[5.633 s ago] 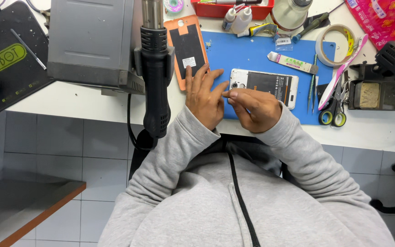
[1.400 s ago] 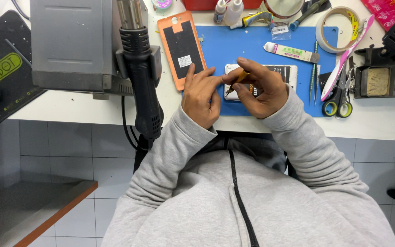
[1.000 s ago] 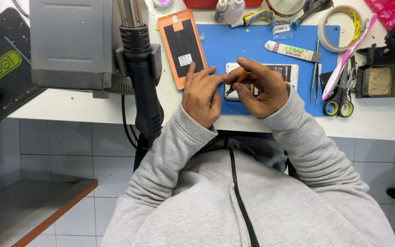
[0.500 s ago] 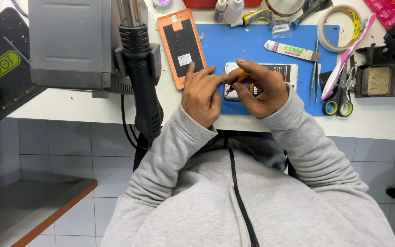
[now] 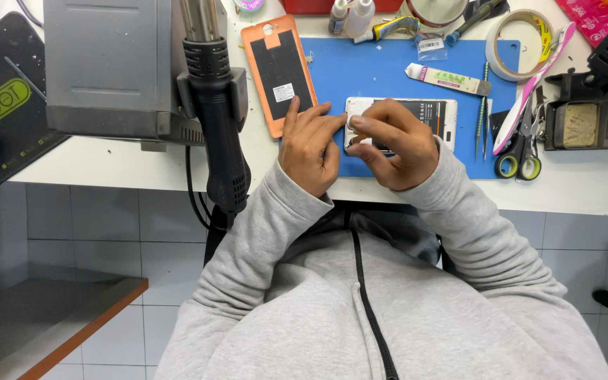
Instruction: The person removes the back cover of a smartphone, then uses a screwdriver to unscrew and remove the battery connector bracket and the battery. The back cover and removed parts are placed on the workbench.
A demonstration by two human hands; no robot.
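An opened white phone (image 5: 434, 112) lies flat on a blue work mat (image 5: 381, 70). My left hand (image 5: 307, 144) rests on the mat with its fingertips pressed on the phone's left end, holding it still. My right hand (image 5: 395, 144) covers the phone's left half. Its thumb and forefinger are pinched on a small orange-tipped tool (image 5: 353, 136) at the phone's left edge. Most of the tool is hidden under the fingers. Both arms wear grey hoodie sleeves.
An orange and black phone panel (image 5: 279, 70) lies left of the mat. A black hot-air gun (image 5: 216, 119) hangs from a grey station box (image 5: 107, 63). Tweezers (image 5: 482, 119), scissors (image 5: 518, 151), a tape roll (image 5: 522, 35), small bottles (image 5: 350, 14) and a sponge holder (image 5: 585, 123) lie around the mat.
Since 5.6 s ago both hands have shifted to the phone's left end. Over the last second the right fingers have closed lower over the orange tool, hiding more of it.
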